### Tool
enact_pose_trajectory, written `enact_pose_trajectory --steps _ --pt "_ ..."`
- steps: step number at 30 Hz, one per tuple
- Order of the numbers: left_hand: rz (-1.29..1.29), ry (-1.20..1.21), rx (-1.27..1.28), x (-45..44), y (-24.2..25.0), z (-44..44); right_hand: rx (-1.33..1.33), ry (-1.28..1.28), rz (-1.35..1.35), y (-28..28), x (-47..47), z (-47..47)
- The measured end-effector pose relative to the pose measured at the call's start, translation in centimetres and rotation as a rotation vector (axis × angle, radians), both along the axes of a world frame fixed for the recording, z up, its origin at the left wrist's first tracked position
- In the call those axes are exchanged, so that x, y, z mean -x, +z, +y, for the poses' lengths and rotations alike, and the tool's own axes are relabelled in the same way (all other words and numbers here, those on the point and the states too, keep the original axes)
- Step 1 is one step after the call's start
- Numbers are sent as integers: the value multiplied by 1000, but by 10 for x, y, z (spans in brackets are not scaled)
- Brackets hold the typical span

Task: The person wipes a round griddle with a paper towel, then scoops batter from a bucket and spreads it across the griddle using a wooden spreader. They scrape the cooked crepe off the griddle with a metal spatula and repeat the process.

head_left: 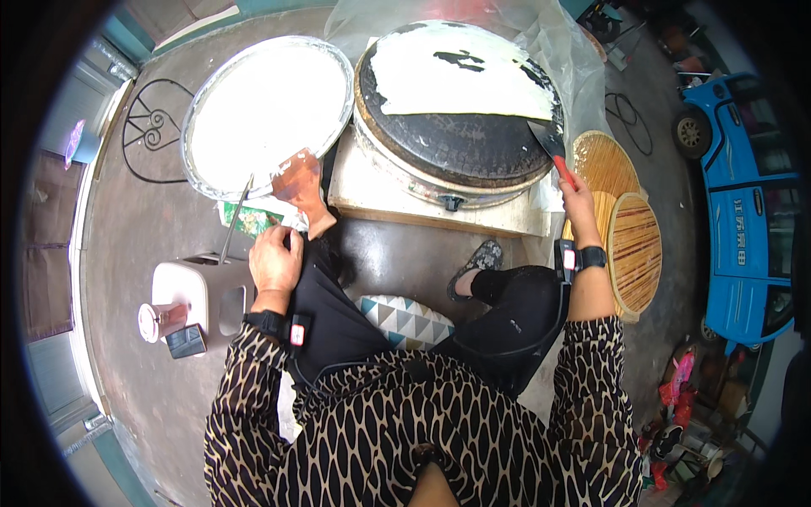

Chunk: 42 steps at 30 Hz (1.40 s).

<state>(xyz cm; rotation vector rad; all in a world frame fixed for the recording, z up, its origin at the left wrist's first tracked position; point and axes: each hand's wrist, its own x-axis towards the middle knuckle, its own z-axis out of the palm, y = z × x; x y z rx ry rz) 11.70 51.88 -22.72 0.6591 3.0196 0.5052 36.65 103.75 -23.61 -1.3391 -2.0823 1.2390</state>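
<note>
My right hand [578, 206] grips the red handle of a scraper [546, 141] with a dark, flat blade. That blade touches the round black griddle [456, 149] at its right side, by the near edge of a thin pale crepe [412, 76]. The crepe covers the griddle's far part; its near edge is straight, and dark gaps show in it. On my left knee rests my left hand [276, 256], its fingertips partly hidden. Just beyond it, a reddish-brown spreader [304, 190] leans at the rim of a wide basin [185, 136] of white batter.
A metal rod [236, 218] runs between the basin and a light plastic stool [184, 279], which holds a phone [186, 341] and a cup [158, 322]. Round slatted boards [635, 253] lie at right. Clear plastic sheeting [580, 70] hangs behind the griddle. A blue vehicle [735, 228] stands farther right.
</note>
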Motion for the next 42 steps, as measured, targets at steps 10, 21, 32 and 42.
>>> enact_pose_trajectory --steps 10,21,32,42 --pt "-22 24 -11 4 4 1 -771 287 -205 51 134 1" --pt "-12 -14 -91 4 4 1 -53 511 -104 59 69 -125" --pt "-44 13 -64 4 7 0 733 130 467 52 234 -133" --pt "-48 20 -110 4 4 -8 -90 317 -87 73 56 -76"
